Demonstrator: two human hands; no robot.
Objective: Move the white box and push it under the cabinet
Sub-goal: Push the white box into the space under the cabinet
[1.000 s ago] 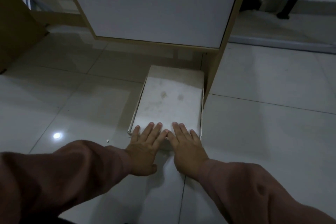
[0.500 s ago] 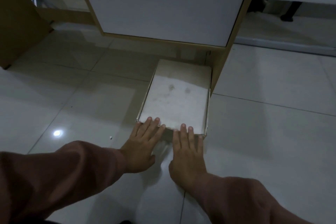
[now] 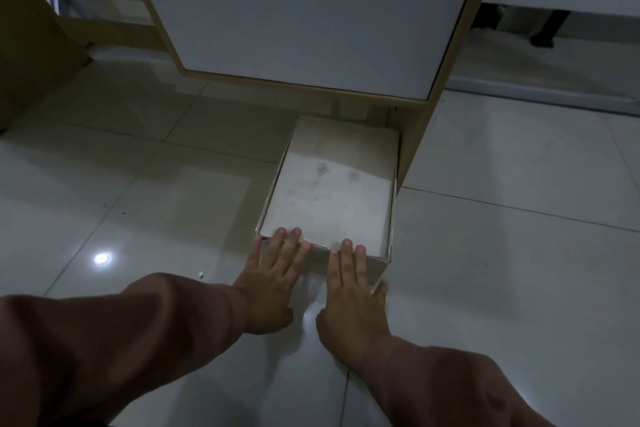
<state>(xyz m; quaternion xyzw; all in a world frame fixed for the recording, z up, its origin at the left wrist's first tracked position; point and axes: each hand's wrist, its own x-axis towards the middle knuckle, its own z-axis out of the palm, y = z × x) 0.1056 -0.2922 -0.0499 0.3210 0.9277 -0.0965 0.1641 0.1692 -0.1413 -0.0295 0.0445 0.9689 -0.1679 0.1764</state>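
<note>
The white box [image 3: 332, 191] slid farther toward twelve o'clock under the cabinet [image 3: 311, 21]; both hands slipped from its top to its near edge.

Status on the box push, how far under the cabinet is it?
Done: the white box lies on the tile floor against the cabinet's right side panel, far end under it. In hand: left hand and right hand lie flat against its near wall, pushing. Left: most of the box is out in front.
</note>
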